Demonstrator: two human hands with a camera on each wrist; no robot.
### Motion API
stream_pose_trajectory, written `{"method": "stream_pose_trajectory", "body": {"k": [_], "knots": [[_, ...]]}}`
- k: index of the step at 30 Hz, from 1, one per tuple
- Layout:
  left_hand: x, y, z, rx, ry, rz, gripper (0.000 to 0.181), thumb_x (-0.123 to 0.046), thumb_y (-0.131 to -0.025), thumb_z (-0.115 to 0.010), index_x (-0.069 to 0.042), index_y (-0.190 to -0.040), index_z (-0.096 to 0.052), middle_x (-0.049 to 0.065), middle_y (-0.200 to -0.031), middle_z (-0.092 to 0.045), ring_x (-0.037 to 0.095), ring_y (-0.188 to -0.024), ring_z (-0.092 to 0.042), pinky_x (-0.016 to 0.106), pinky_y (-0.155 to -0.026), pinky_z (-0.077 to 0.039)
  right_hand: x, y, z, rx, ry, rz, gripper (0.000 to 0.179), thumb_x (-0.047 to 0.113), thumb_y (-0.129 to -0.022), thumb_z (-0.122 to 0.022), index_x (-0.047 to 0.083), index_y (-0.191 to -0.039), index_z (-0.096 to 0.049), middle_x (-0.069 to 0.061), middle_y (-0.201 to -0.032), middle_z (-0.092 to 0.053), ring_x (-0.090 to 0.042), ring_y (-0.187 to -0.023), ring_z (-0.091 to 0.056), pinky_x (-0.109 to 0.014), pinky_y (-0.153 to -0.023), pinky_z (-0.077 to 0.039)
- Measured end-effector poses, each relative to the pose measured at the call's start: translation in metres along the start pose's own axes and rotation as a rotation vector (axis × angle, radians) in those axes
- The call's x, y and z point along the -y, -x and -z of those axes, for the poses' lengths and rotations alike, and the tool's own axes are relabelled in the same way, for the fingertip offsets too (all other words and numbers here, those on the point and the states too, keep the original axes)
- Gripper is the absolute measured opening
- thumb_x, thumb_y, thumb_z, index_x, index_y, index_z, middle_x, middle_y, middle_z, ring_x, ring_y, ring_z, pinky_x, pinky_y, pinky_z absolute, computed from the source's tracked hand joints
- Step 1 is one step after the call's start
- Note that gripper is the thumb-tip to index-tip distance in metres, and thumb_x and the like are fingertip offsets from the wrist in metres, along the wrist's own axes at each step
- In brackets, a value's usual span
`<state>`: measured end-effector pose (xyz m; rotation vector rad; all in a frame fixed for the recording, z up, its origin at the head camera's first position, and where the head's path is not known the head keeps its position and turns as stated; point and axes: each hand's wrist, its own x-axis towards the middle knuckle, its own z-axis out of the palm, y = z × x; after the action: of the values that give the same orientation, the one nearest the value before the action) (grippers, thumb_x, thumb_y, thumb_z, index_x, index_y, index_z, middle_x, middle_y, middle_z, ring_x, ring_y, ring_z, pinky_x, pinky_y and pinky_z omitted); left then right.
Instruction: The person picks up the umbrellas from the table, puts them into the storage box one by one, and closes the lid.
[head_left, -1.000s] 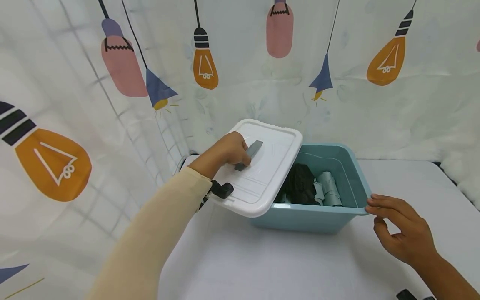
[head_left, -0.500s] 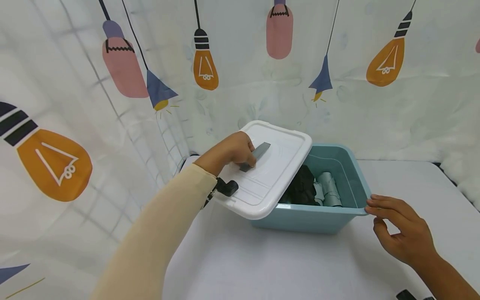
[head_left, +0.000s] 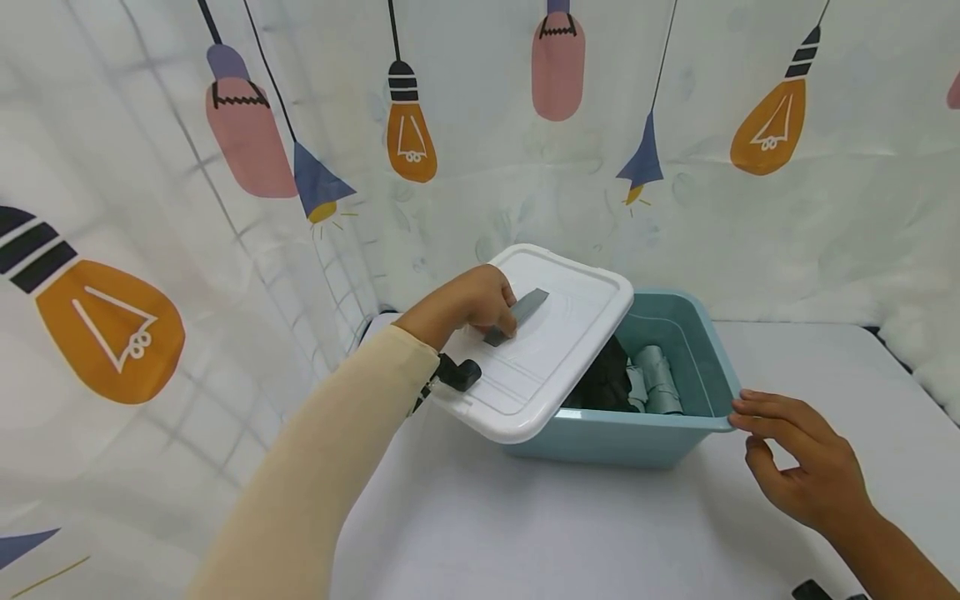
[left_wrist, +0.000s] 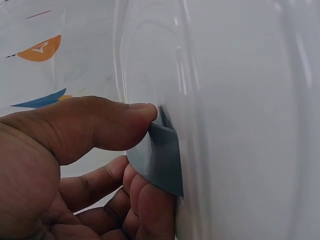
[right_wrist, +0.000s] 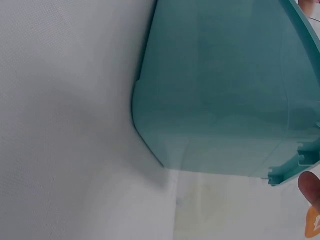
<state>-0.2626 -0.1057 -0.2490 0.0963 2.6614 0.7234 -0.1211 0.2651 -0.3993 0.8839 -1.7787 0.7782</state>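
Observation:
My left hand (head_left: 480,304) grips the grey handle (head_left: 528,308) of a white lid (head_left: 573,304), thumb on top and fingers curled beneath it in the left wrist view. The lid is tilted over the left part of a teal storage bin (head_left: 615,437), hiding that side of it. Inside the bin are a dark bundled cloth (head_left: 606,379) and light blue-green rolls (head_left: 660,379). At the near right corner of the rim, the fingertips of my right hand (head_left: 813,462) touch the edge, fingers extended. The bin's outer wall (right_wrist: 225,100) fills much of the right wrist view.
A white-covered table (head_left: 585,533) carries the bin. Behind it hangs a curtain (head_left: 480,117) printed with lamps and bulbs, with a wire grid showing through at left. A small black object (head_left: 812,590) shows at the bottom right edge.
The lid, held by my left hand, has shifted rightward and covers a little more of the bin. My right hand stays at the rim corner.

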Motion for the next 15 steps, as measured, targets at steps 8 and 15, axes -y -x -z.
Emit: {"method": "stream_pose_trajectory", "body": {"k": [8, 15], "knots": [[-0.003, -0.0011, -0.0033, 0.006, 0.016, -0.007, 0.035, -0.003, -0.081, -0.086, -0.004, -0.112, -0.069, 0.009, -0.111, -0.063, 0.025, -0.093, -0.066, 0.032, -0.076, -0.058, 0.0012, -0.0004, 0.0, 0.0, -0.004, 0.0, 0.034, 0.017, -0.096, -0.052, -0.006, -0.086, -0.076, -0.019, -0.094, -0.071, -0.013, -0.113, -0.066, -0.015, -0.1, -0.044], [-0.0074, 0.0001, -0.0048, 0.01, 0.003, -0.011, 0.035, -0.003, -0.081, -0.085, -0.005, -0.113, -0.07, 0.009, -0.111, -0.064, 0.025, -0.091, -0.067, 0.035, -0.077, -0.059, 0.002, -0.001, -0.0001, -0.006, -0.011, 0.005, 0.034, 0.017, -0.096, -0.053, -0.006, -0.086, -0.076, -0.019, -0.095, -0.071, -0.013, -0.113, -0.067, -0.015, -0.1, -0.044]]}}
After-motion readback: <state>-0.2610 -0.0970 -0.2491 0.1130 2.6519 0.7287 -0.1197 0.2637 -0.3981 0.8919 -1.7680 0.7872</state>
